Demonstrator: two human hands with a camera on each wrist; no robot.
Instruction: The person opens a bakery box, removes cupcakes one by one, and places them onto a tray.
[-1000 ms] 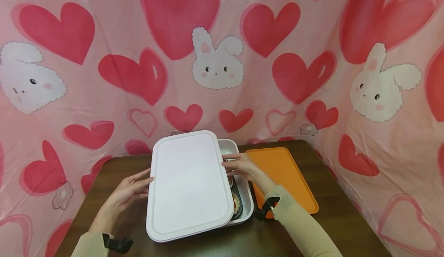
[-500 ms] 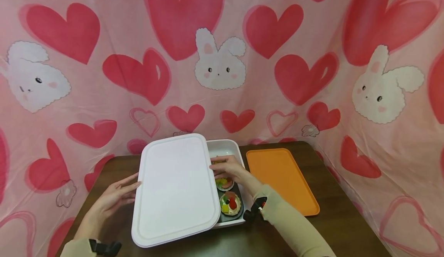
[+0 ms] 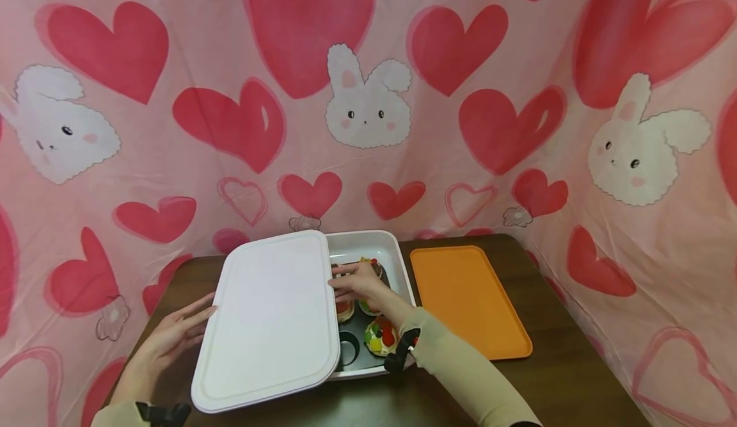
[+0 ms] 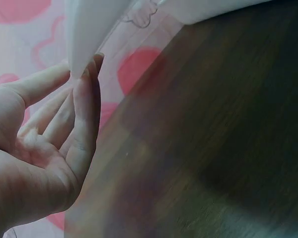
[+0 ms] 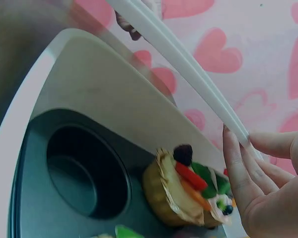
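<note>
A white rectangular lid (image 3: pixel 270 315) with rounded corners is held in the air in the head view. My left hand (image 3: pixel 167 344) pinches its left edge between thumb and fingers; the left wrist view shows that grip close up. On the opposite edge, my right hand (image 3: pixel 359 286) pinches the lid's rim (image 5: pixel 184 64). Under and right of the lid stands a white deep container (image 3: pixel 397 254), partly covered. Inside lies a dark muffin tin (image 5: pixel 139 173) with several fruit tarts, one being a tart (image 3: pixel 380 336) topped with fruit. One cup (image 5: pixel 84 168) of the tin holds nothing.
An orange tray (image 3: pixel 472 299) lies to the right of the container on the dark wooden table (image 3: pixel 553 344). Behind and on both sides hangs a pink cloth (image 3: pixel 368 177) with hearts and rabbits. The container's far left part is hidden by the lid.
Both hands have moved left with the lid, which has slid off the container's right side. More of the muffin tin and its tarts now shows. Container and orange tray stay put.
</note>
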